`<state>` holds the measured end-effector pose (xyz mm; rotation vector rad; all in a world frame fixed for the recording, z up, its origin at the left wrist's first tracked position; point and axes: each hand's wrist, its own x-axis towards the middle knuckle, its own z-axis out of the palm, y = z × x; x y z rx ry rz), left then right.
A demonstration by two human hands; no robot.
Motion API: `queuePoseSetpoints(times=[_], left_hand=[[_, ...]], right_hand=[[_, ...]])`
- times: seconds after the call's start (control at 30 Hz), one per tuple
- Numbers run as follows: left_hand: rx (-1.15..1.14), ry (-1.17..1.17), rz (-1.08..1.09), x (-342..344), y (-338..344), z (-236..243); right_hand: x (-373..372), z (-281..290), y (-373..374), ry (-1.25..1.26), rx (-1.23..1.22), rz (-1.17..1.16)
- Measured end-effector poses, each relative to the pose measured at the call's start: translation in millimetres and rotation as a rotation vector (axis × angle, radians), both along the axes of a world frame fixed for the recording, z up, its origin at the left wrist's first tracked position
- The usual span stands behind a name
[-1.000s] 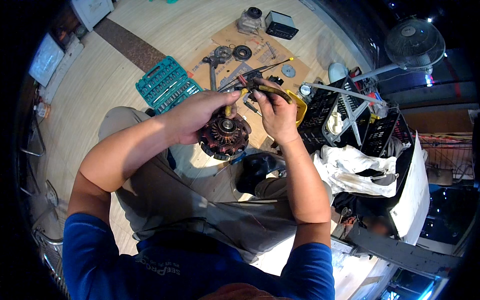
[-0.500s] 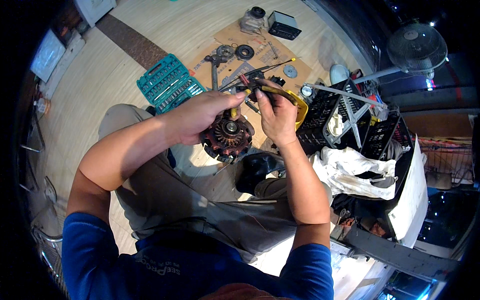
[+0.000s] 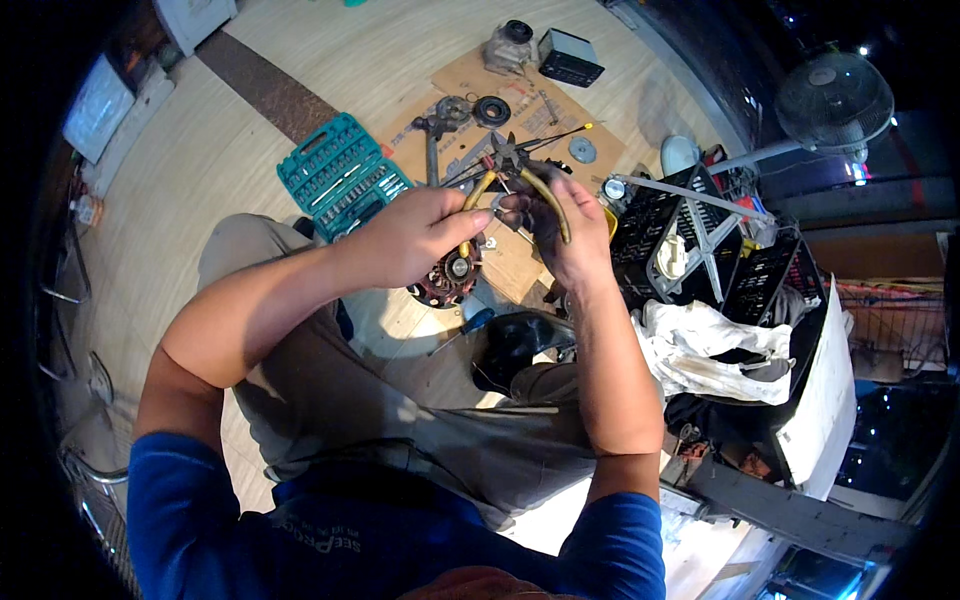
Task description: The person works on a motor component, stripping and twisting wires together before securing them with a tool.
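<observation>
Both my hands are at a pair of yellow-handled pliers (image 3: 507, 153), raised over the floor with the jaws pointing away from me and the handles spread apart. My left hand (image 3: 425, 232) is closed on the left handle, its thumb pressed along it. The right handle lies across my right hand (image 3: 572, 225), whose curled fingers look dark at the tips. A small reddish piece by the pliers' jaws is too small to name. Below my left hand sits a round motor part (image 3: 445, 285) with copper-coloured windings and a central shaft, partly hidden by that hand.
A teal socket set case (image 3: 335, 165) lies unfolded at the left. Cardboard (image 3: 400, 130) beyond bears metal parts and a black ring (image 3: 491, 111). Black crates (image 3: 660, 235), a white cloth (image 3: 710, 340) and a fan (image 3: 833, 100) stand at the right. A blue-handled screwdriver (image 3: 476, 321) lies near my shoe.
The pliers have turned so their jaws show and their handles stand farther apart. My right hand has shifted right and nearer to me. The motor part looks smaller and more covered.
</observation>
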<state>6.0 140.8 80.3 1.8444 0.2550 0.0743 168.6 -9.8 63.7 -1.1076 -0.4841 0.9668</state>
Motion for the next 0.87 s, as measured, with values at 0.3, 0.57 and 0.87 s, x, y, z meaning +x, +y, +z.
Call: queuePoseSetpoints(times=[0.3,0.57,0.87], left_hand=[[0.138,-0.076,-0.111,-6,-10,-3],[0.103,0.055,-0.105,1,-13,-2],[-0.005,0.054,-0.030,0,3,-8]], right_hand=[[-38,-3,-4,0.413,0.275,0.361],[-40,-5,2,0.137,0.101,0.071],[-22,8,-7,-0.153,-0.024,-0.041]])
